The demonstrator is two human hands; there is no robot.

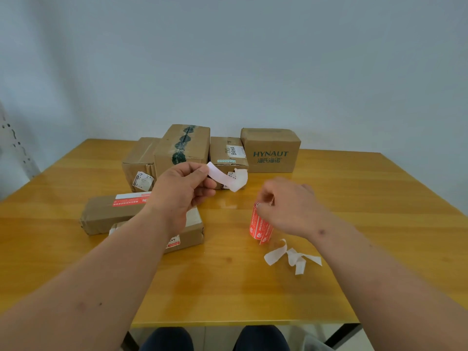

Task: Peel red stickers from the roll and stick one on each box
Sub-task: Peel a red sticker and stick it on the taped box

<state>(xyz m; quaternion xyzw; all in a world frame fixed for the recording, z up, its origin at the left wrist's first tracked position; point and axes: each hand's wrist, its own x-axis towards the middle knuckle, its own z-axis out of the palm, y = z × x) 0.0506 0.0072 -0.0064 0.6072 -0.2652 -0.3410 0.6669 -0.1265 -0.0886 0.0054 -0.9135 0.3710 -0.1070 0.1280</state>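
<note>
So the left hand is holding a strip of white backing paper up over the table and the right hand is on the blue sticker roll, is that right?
Not quite: the head view shows the sticker roll is red, not blue. The rest holds: the left hand pinches the white backing strip and the right hand is on the roll.

The wooden table (354,198) carries cardboard boxes (269,150) toward twelve o'clock, sticker roll (259,228) and white backing strips (291,257) at three.

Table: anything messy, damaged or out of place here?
Only litter: curled white backing strips lie loose on the table near the red sticker roll, and the left hand holds another strip. The boxes look worn and retaped, but nothing is spilled or toppled.
</note>
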